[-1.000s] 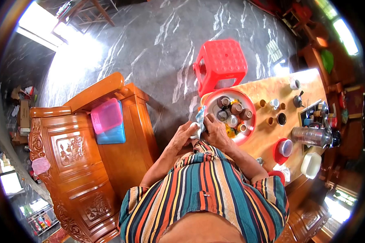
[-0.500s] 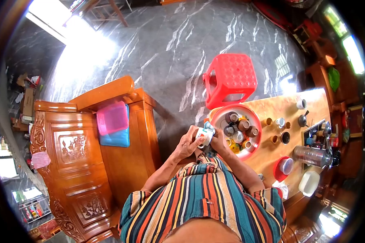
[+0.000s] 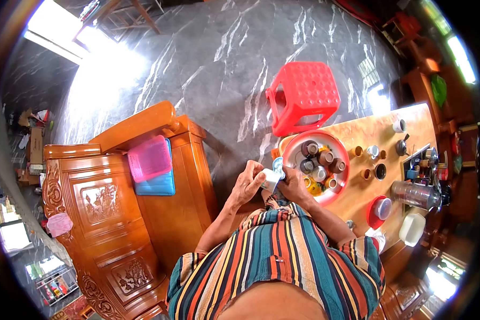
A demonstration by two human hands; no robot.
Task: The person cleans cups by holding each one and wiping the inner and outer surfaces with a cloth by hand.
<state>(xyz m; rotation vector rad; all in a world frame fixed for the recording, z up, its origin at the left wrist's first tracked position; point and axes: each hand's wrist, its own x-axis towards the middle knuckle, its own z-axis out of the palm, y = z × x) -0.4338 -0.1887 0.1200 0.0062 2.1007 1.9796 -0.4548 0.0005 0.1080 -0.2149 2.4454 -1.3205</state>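
My left hand (image 3: pixel 247 183) is closed around a small white cup (image 3: pixel 270 181), which is tilted over my lap. A light blue cloth (image 3: pixel 278 166) is bunched in my right hand (image 3: pixel 295 185) against the cup's far side. Whether its fingers reach inside the cup is hidden. Just right of my right hand, a round red-rimmed tray (image 3: pixel 345 172) carries several brown, grey, white and yellow cups, clustered together.
The tray rests on a wooden table (image 3: pixel 352 129) with small cups, a dark teapot (image 3: pixel 401 146), a clear cylindrical jug (image 3: pixel 410 193) and a white container (image 3: pixel 412 229). A red plastic stool (image 3: pixel 306 93) stands ahead, a carved wooden bench (image 3: pixel 170 229) to my left.
The white cup has turned in my left hand, so its coloured print no longer shows. My right hand and the cloth stay against it. The whole view has shifted slightly.
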